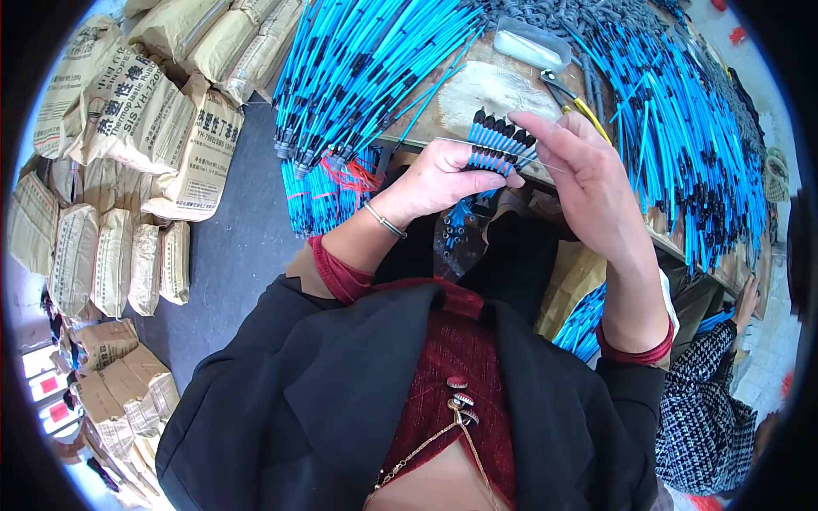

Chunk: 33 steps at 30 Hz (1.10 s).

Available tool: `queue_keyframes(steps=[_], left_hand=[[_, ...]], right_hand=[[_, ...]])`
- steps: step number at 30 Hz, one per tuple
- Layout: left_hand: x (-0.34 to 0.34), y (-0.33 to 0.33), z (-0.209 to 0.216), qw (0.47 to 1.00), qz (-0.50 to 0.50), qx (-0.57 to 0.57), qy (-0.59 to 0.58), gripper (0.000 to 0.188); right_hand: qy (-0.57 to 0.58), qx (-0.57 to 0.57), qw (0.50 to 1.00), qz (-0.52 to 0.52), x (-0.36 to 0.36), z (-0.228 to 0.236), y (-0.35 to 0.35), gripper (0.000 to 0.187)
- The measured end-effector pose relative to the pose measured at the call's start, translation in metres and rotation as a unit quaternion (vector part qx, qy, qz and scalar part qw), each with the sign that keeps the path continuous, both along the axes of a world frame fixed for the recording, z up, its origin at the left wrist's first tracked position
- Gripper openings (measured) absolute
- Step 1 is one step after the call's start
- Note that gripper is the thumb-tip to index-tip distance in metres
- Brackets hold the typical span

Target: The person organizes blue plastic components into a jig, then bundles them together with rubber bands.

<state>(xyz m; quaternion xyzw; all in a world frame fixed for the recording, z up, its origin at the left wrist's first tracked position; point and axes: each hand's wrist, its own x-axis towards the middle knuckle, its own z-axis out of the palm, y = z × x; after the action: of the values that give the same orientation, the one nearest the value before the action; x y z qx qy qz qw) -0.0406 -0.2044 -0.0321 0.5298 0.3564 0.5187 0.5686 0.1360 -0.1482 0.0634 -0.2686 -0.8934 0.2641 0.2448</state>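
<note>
A flat row of thin blue rods with black tips (497,143) is held up in front of me, above my lap. My left hand (443,177) is closed round its left side, thumb laid across the front. On the other side, my right hand (584,162) bends its fingers round the row's right end, and the index finger touches the black tips. A thin pale strand (452,140) runs across the rods between both hands. Lower ends of the rods (457,223) hang below my left hand; the fingers behind the row are hidden.
On the bench, large piles of blue rods (366,68) (682,128) flank a pale worn patch (481,98). A clear plastic tray (532,44) and yellow-handled pliers (579,102) lie at the back. Paper sacks (141,119) are stacked left. Another person's checked sleeve (703,383) is at right.
</note>
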Motion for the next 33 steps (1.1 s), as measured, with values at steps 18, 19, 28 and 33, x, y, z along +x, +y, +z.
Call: queue_keyframes(steps=[18, 19, 28, 33], left_hand=[[0.001, 0.004, -0.004, 0.997, 0.021, 0.063, 0.037, 0.017], [0.001, 0.004, -0.005, 0.997, 0.017, 0.062, 0.035, 0.017], [0.004, 0.003, -0.003, 0.999, 0.000, 0.029, 0.021, 0.019], [0.005, 0.003, -0.006, 1.000, -0.003, 0.029, 0.007, 0.019]], right_hand=[[0.037, 0.150, 0.988, 0.002, -0.007, -0.001, -0.002, 0.031], [0.041, 0.154, 0.987, 0.003, -0.006, -0.001, -0.001, 0.031], [0.060, 0.159, 0.985, 0.008, 0.001, -0.003, 0.005, 0.030], [0.053, 0.178, 0.983, 0.008, 0.001, -0.001, 0.004, 0.031]])
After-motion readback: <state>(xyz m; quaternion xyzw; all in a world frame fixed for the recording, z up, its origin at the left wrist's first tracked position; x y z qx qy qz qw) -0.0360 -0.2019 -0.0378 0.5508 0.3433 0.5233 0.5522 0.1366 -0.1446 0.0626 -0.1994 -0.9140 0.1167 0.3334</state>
